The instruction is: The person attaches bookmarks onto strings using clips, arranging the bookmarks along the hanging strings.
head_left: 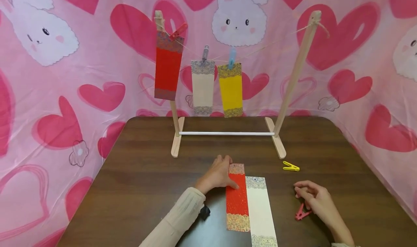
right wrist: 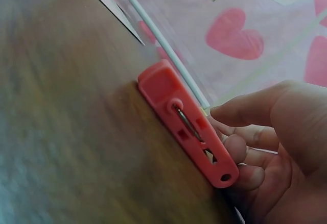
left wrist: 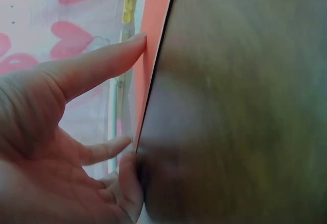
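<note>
My left hand (head_left: 219, 172) rests on a red paper card (head_left: 237, 194) with patterned end bands. Its thumb touches the card's face, and the other fingers reach its far left corner, as the left wrist view also shows. Right of that card, slightly overlapping it in view, lies a long white card (head_left: 260, 207) with patterned ends. Over the table at the right is my right hand (head_left: 316, 200), its fingers loosely bent. A red clothespin (right wrist: 186, 124) lies on the table just under that hand, close to its fingers. Farther back sits a yellow clothespin (head_left: 291, 166).
Behind stands a wooden frame (head_left: 294, 73) with a white crossbar (head_left: 224, 133) and a string. From the string hang a red card (head_left: 168, 67), a white card (head_left: 202, 89) and a yellow card (head_left: 231, 89), clipped with clothespins. A pink heart-print cloth (head_left: 104, 69) surrounds the brown table (head_left: 137, 174).
</note>
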Action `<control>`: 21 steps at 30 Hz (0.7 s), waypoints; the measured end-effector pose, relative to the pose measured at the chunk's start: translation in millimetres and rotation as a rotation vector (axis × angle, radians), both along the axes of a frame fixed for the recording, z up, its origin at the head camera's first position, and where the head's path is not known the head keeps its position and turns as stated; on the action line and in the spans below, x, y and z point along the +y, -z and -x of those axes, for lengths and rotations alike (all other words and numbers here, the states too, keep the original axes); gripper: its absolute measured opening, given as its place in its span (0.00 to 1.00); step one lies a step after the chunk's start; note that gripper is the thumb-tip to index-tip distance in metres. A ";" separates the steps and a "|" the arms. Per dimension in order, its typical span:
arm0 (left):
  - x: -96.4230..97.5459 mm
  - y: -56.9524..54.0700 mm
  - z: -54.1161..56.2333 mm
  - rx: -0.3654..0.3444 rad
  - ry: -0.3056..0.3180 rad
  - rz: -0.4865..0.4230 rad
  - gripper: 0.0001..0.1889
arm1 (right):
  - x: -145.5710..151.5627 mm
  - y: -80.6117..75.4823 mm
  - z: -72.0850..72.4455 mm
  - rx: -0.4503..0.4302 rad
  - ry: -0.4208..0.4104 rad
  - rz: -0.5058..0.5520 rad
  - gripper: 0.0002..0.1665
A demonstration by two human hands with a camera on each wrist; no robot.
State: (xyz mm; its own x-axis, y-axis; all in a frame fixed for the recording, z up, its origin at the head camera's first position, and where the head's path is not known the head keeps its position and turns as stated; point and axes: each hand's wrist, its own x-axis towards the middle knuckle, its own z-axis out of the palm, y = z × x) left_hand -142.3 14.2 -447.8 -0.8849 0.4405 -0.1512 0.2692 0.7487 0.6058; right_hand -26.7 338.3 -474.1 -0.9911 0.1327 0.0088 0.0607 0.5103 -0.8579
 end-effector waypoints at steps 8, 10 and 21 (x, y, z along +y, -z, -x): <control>5.1 -5.4 -7.4 0.015 -0.024 0.069 0.40 | 0.2 -1.2 -1.1 -0.015 -0.004 0.023 0.14; 4.9 -6.7 -7.0 0.015 -0.025 0.077 0.43 | 0.5 -1.8 -1.8 -0.010 -0.016 0.027 0.14; -10.0 -16.4 3.2 -0.075 0.035 -0.067 0.15 | 8.8 -6.5 -13.6 -0.007 -0.116 0.102 0.15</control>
